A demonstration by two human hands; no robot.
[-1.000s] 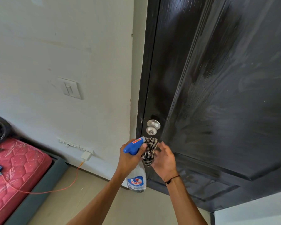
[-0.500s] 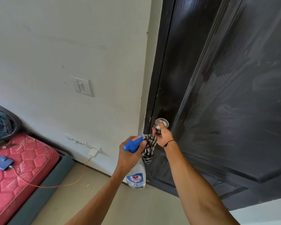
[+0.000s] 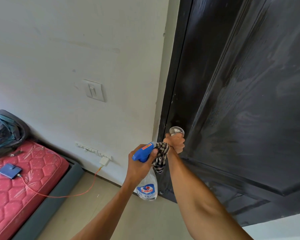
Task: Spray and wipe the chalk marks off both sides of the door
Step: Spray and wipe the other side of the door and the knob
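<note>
The black panelled wooden door (image 3: pixel 241 101) carries pale smears. At its left edge, the right hand (image 3: pixel 175 142) curls around the round silver metal doorknob (image 3: pixel 176 131). Just left of the knob, the left hand (image 3: pixel 140 166) grips a clear spray bottle (image 3: pixel 148 186) with a blue trigger head, hanging upright, labelled "Colin", together with a black-and-white striped cloth (image 3: pixel 160 157).

Both forearms reach forward toward the door knob (image 3: pixel 176 130). The right hand (image 3: pixel 176 142) is raised at the end of an outstretched arm, fingers curled around the knob. The left hand (image 3: pixel 141 165) sits lower, just left of the right wrist and below the knob, gripping the spray bottle (image 3: pixel 146 172) by its neck with the cloth (image 3: pixel 160 157) pinched under the thumb.
</note>
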